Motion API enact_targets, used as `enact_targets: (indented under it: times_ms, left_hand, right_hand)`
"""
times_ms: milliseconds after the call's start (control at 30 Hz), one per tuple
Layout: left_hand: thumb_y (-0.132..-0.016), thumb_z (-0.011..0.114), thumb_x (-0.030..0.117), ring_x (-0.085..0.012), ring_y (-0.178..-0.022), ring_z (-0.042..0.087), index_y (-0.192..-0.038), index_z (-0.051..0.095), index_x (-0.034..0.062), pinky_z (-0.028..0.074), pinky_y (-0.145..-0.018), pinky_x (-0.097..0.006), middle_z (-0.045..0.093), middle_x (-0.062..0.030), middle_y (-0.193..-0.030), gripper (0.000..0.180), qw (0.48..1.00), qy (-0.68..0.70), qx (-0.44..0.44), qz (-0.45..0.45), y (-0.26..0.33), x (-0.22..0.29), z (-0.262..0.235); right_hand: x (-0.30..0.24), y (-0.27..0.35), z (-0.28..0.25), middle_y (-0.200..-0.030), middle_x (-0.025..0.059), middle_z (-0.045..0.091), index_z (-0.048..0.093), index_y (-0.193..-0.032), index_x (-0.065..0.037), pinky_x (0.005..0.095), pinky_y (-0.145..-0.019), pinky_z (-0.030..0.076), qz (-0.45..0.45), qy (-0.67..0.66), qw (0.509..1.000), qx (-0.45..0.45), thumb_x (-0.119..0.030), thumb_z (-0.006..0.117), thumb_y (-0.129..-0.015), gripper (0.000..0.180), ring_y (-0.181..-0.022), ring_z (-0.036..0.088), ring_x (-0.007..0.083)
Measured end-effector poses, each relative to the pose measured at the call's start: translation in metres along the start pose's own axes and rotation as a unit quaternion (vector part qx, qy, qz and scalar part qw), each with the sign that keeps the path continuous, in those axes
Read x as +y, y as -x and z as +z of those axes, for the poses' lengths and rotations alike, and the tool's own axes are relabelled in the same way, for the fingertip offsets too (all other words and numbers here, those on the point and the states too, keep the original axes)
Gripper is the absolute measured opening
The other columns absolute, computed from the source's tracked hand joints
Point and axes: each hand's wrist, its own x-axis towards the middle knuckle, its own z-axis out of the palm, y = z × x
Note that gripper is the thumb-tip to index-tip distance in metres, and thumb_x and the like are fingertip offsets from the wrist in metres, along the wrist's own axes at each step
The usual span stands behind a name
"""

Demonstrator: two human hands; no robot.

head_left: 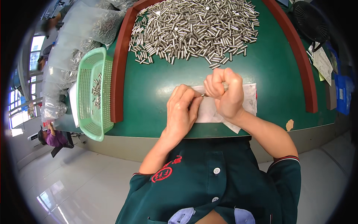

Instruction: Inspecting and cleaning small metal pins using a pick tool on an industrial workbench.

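My left hand [181,110] is closed in a pinch, fingertips together on a small shiny metal pin [203,95]. Right beside it, my right hand [227,93] is curled into a fist, thumb side up. Something pale shows inside that fist, too covered to name. The two hands almost meet at the pin, above a white cloth [249,98] lying on the green tabletop [276,89]. Beyond them spreads a large heap of short silvery metal cylinders [201,30].
Dark red wooden rails [121,67] border the work area left and right. Outside the left one stands a light green basket [84,89] with some cylinders, near clear plastic bags [104,26] of them. A black fan [311,20] is at right. Another person [56,138] sits far left.
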Motion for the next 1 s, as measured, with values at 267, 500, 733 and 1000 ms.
enact_targets:
  times_ms: [267, 500, 733, 1000]
  left_hand:
    - [-0.082, 0.056, 0.009, -0.0089, -0.061, 0.046, -0.089, 0.053, 0.0017, 0.039, -0.057, -0.021, 0.052, -0.0044, -0.076, 0.01, 0.769, 0.544, -0.095, -0.323, 0.005, 0.001, -0.017]
    - [-0.085, 0.051, 0.014, -0.0108, -0.061, 0.046, -0.091, 0.053, -0.0001, 0.039, -0.056, -0.021, 0.052, -0.0064, -0.076, 0.015, 0.722, 0.587, -0.11, -0.35, 0.004, -0.006, -0.023]
    - [-0.086, 0.044, 0.019, -0.0092, -0.062, 0.044, -0.075, 0.051, 0.001, 0.036, -0.054, -0.021, 0.051, -0.0044, -0.072, 0.022, 0.744, 0.603, -0.08, -0.277, -0.009, -0.017, -0.046]
    - [-0.071, 0.062, 0.002, -0.012, -0.052, 0.044, -0.083, 0.059, 0.002, 0.034, -0.046, -0.026, 0.048, -0.0031, -0.064, 0.012, 0.995, -0.083, 0.047, 0.023, -0.05, -0.061, -0.056]
  right_hand:
    - [-0.005, -0.001, -0.003, -0.043, -0.0011, 0.025, 0.026, -0.05, -0.009, 0.0236, -0.039, 0.018, 0.034, -0.087, 0.996, 0.011, -0.022, 0.025, -0.087, 0.039, -0.04, 0.02, 0.0074]
    - [-0.004, -0.003, -0.001, -0.043, -0.001, 0.025, 0.026, -0.05, -0.009, 0.0239, -0.039, 0.018, 0.033, -0.087, 0.996, 0.004, -0.023, 0.024, -0.088, 0.04, -0.039, 0.019, 0.0076]
    - [-0.005, -0.002, -0.001, -0.041, -0.0012, 0.024, 0.026, -0.05, -0.01, 0.0242, -0.039, 0.017, 0.034, -0.071, 0.997, 0.012, -0.026, 0.026, -0.086, 0.04, -0.038, 0.017, 0.0081]
    - [-0.02, 0.001, 0.007, -0.042, -0.0012, 0.024, 0.026, -0.05, -0.01, 0.0248, -0.039, 0.016, -0.006, -0.066, 0.998, -0.018, -0.028, 0.028, -0.087, 0.041, -0.039, 0.017, 0.0077]
